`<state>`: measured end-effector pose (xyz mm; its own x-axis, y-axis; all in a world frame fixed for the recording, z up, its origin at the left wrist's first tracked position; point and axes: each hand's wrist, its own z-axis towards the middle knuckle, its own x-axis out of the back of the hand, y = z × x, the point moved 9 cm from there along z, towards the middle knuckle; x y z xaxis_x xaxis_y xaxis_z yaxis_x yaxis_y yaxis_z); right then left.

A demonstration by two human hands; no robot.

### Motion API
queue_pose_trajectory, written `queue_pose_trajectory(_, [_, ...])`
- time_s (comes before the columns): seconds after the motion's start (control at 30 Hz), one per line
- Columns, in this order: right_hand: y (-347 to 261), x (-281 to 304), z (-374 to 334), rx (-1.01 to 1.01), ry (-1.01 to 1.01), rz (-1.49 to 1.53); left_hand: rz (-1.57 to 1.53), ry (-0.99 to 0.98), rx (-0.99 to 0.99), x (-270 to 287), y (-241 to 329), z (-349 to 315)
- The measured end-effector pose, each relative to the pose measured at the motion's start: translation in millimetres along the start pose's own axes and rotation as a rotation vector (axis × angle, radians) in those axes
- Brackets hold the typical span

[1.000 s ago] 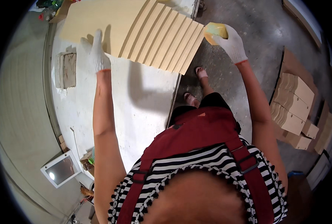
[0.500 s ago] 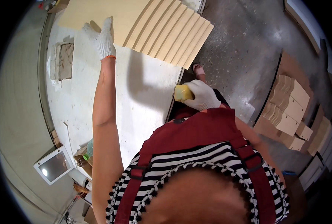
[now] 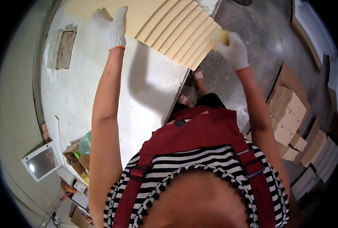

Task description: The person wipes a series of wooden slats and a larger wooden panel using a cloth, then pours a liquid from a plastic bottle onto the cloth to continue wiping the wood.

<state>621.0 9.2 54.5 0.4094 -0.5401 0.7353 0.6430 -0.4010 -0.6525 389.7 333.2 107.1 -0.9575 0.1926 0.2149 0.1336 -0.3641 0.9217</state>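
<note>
A fanned stack of pale yellow boards (image 3: 184, 32) lies on the white worktable, its edges stepped one behind another. On the near edge of the top board rests my left hand (image 3: 113, 30), in a white knit glove, its thumb and fingers spread. My right hand (image 3: 235, 51), gloved the same way, is closed round a yellow sponge-like block (image 3: 219, 38). That block is at the right-hand ends of the boards and smeared by motion, so I cannot tell whether it touches them.
On the white worktable (image 3: 150, 102) at left sits a worn rectangular block (image 3: 65, 49). A white-framed panel (image 3: 42, 161) and a cardboard box (image 3: 73, 154) with a green bottle (image 3: 85, 144) are lower left. Cut boards (image 3: 290, 114) are stacked on the floor at right.
My right hand has swung up and away from my body with the yellow block, to the boards' right-hand ends. My left hand stays on the top board.
</note>
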Motion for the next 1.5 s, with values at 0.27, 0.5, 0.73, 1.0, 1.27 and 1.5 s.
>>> queue_pose_trajectory(0.27, [-104.8, -79.8, -128.4, 0.088, -0.507, 0.205, 0.084, 0.017, -0.010, 10.0, -9.5, 5.9])
queue_pose_trajectory(0.5, [33.8, 25.9, 32.7, -0.237, 0.007, 0.170, 0.066, 0.011, -0.006, 1.6, 0.9, 0.2])
queue_pose_trajectory(0.73, [-32.9, -6.3, 12.4, 0.053, -0.009, -0.104, 0.269, -0.015, -0.042, 11.0, 7.5, -0.9])
queue_pose_trajectory(1.0, [-129.0, -75.0, -102.1, 0.082, -0.537, 0.194, 0.092, 0.020, -0.045, 7.0, -2.5, 1.6])
queue_pose_trajectory(1.27, [-136.0, -41.8, -49.5, 0.444, -0.181, -0.066, 0.103, 0.005, -0.028, 3.3, -1.2, 0.6])
queue_pose_trajectory(1.5, [-40.9, 14.5, 43.8, 0.251, 0.149, -0.188, 0.106, -0.008, -0.014, 2.4, 6.0, -2.3])
